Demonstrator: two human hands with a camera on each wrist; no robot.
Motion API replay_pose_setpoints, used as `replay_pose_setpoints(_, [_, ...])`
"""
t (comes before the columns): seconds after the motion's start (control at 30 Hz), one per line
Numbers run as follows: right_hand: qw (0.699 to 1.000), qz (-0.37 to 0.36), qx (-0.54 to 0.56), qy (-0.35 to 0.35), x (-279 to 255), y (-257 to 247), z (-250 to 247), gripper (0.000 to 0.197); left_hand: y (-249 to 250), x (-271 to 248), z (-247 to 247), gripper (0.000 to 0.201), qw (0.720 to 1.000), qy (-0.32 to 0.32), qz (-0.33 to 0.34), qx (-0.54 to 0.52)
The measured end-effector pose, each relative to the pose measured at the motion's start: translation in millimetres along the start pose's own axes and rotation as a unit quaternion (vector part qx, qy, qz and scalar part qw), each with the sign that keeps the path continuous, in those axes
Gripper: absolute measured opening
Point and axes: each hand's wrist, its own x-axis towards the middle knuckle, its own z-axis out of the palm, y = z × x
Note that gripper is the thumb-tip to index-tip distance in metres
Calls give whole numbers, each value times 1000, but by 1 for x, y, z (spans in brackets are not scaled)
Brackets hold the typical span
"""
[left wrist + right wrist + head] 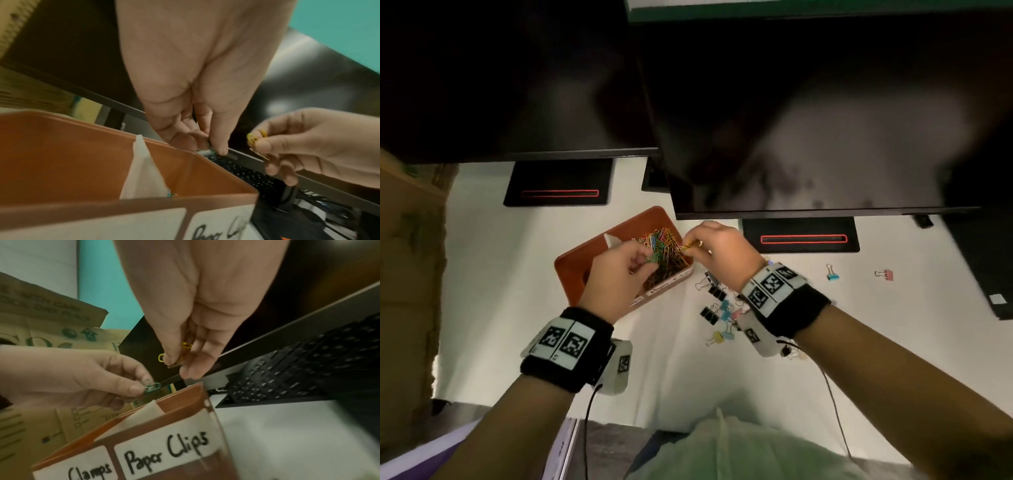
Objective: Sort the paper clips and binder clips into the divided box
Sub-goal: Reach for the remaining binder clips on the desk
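Two hands: both are hovering over the divided box [571, 270], each carrying clips.
Left hand [616, 274]: fingers are pinching a green paper clip [153, 387] above the box's right compartment.
Right hand [722, 253]: fingers are clamping yellow paper clips [185, 350] just right of the box's far right corner.
Paper clip pile [661, 250]: is filling the compartment labelled "Paper Clips", directly beneath the left hand, which is the nearer one.
Binder clips [717, 308]: are lying loose on the tabletop [493, 274], right of the box.
Judgement: release is calling for a straight drop.

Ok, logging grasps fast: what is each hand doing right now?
Left hand: pinching a green paper clip.
Right hand: pinching yellow paper clips.
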Motion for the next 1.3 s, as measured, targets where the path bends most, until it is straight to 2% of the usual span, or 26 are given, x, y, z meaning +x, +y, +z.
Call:
replay_pose_setpoints(0.07, [999, 29, 8, -33, 22, -16, 15, 30, -1, 9, -1, 21, 1000, -2, -24, 13])
replay_pose_setpoints(0.13, [996, 54, 4, -68, 32, -23, 23, 48, 0, 10, 0, 31, 998, -20, -20, 47])
replay_pose_setpoints(0.2, [997, 53, 25, -50, 28, -21, 19, 50, 5, 2, -2, 35, 995, -4, 34, 93])
replay_pose_setpoints(0.27, [998, 46, 42, -2, 14, -9, 9, 41, 10, -13, -2, 34, 991, 17, 105, 77])
replay_pose_setpoints(0.33, [997, 68, 21, 32, -4, 16, 0, 33, 16, -30, 8, 36, 988, -27, 147, 42])
replay_pose_setpoints(0.4, [993, 116, -5, 31, -22, 44, -8, 31, 17, -42, 28, 40, 982, -95, 161, 27])
replay_pose_setpoints(0.5, [984, 162, -74, -30, -44, 75, -10, 39, 16, -42, 66, 52, 971, -179, 153, 51])
replay_pose_setpoints(0.6, [977, 155, -96, -111, -51, 86, -5, 53, 16, -31, 97, 59, 968, -197, 134, 78])
replay_pose_setpoints(0.7, [974, 132, -109, -147, -45, 91, 3, 52, 11, -14, 117, 54, 971, -186, 112, 99])
replay_pose_setpoints(0.8, [977, 132, -98, -136, -38, 96, 7, 49, 6, -2, 128, 46, 968, -195, 100, 119])
replay_pose_setpoints(0.93, [977, 138, -75, -141, -36, 101, 4, 38, 0, -1, 132, 26, 969, -170, 112, 137])
replay_pose_setpoints(1.1, [976, 181, -83, -85, -35, 111, 1, 25, -3, -1, 134, 20, 976, -148, 121, 104])
replay_pose_setpoints(1.2, [971, 203, -86, -91, -33, 116, 3, 29, -5, 0, 134, 16, 979, -140, 113, 90])
replay_pose_setpoints(1.3, [970, 206, -96, -89, -32, 117, 9, 25, -8, -2, 131, 12, 983, -136, 102, 73])
